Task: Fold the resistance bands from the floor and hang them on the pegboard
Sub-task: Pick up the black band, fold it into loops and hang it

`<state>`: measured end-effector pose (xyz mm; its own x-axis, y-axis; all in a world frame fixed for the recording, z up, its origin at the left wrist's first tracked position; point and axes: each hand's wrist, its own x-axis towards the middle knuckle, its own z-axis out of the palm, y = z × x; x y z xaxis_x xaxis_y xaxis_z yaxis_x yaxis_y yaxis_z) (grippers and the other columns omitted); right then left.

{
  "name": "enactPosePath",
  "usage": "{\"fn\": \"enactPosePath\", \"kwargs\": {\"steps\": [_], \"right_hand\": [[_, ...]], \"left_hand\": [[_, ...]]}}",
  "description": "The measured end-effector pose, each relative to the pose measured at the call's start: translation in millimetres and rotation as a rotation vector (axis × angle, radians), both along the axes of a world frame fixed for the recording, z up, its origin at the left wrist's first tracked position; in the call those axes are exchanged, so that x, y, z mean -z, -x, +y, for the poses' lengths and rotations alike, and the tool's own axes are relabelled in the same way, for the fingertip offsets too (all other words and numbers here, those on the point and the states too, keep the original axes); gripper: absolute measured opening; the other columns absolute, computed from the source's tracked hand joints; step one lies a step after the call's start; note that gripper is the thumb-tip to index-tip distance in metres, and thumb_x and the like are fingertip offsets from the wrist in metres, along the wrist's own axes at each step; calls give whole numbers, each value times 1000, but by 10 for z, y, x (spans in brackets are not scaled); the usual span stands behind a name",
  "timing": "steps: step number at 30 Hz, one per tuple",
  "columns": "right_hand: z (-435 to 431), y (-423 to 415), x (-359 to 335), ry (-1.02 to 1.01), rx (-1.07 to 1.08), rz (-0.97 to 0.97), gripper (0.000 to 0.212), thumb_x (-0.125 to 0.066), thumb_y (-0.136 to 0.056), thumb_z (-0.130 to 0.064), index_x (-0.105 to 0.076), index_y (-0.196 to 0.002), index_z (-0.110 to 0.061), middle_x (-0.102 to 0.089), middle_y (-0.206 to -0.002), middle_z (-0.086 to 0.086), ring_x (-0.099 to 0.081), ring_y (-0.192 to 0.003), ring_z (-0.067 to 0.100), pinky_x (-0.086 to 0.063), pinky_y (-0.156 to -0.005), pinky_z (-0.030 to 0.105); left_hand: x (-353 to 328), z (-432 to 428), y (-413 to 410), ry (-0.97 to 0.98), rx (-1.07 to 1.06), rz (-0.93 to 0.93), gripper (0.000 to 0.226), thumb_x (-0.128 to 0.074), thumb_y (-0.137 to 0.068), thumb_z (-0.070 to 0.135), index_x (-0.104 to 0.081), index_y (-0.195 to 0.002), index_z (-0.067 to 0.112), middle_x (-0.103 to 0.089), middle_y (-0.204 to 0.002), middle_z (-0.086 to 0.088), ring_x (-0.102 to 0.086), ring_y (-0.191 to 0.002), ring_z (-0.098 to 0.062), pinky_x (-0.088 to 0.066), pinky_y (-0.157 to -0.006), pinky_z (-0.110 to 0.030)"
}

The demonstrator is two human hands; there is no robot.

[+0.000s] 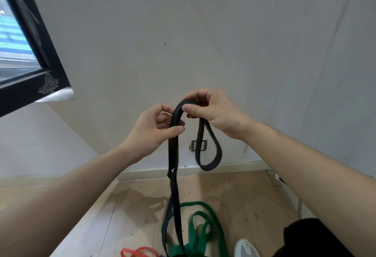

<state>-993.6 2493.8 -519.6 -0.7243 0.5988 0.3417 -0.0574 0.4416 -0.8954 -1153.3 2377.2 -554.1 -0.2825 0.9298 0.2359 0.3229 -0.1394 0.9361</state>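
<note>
Held up before the pale wall, the long flat black rubber resistance band arches between the right hand and left hand, each pinching it between thumb and curled fingers, a short loop hanging below the right while long strands trail down to the wooden floor beside a tangled green rubber band and an orange-red rubber band.

The black band hangs arched at its top, with a short loop dangling on one side and long doubled strands trailing down onto the green band, which lies heaped in loose loops on the floor. A red band lies just beside it.
</note>
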Motion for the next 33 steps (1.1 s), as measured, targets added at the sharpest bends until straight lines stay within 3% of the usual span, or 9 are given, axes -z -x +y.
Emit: {"fn": "enactPosePath", "kwargs": {"steps": [8, 13, 19, 24, 28, 33], "right_hand": [[129, -131, -255, 13, 142, 223, 15, -67, -92, -2, -68, -106, -3, -69, -91, 10, -66, -81, 19, -58, -86, 39], [235, -247, -374, 62, 213, 345, 12, -65, -93, -1, -68, -102, -8, -67, -85, 4, -67, -72, 13, -58, -82, 32], [388, -346, -311, 115, 225, 318, 9, -64, -94, -4, -69, -100, -9, -67, -84, 5, -67, -70, 14, -56, -82, 32], [628, -531, -96, 168, 175, 119, 10, -62, -95, -6, -68, -102, -11, -69, -82, 4, -68, -74, 13, -51, -78, 28], [754, -690, 128, 205, 40, -166, 16, -66, -91, -8, -66, -107, -11, -72, -86, 5, -69, -83, 16, -47, -87, 35], [619, -614, 237, 118, -146, -522, 31, -78, -85, -14, -69, -115, -15, -65, -95, 7, -64, -94, 16, -47, -97, 33]], "left_hand": [[80, 38, -118, 46, 68, -162, 39, -78, -84, 4, -59, -118, 3, -77, -103, -15, -74, -100, -32, -58, -95, -39], [27, 34, -209, 55, 107, -182, 38, -77, -84, 1, -58, -117, 3, -78, -93, -12, -75, -93, -27, -57, -82, -24], [2, 28, -247, 37, 50, -124, 36, -79, -78, -10, -61, -104, 7, -69, -87, -8, -71, -77, -25, -61, -78, -33], [-30, 9, -110, -38, -79, -69, 33, -78, -80, -7, -66, -103, 15, -72, -92, -7, -73, -76, -23, -59, -77, -32], [-60, -13, -24, -95, -138, -10, 30, -77, -81, -6, -72, -99, 17, -76, -91, -2, -70, -74, -17, -59, -77, -28], [-125, -18, -26, -132, -155, -44, 30, -77, -83, -3, -75, -99, 22, -76, -87, 7, -67, -73, -13, -54, -71, -18]]}}
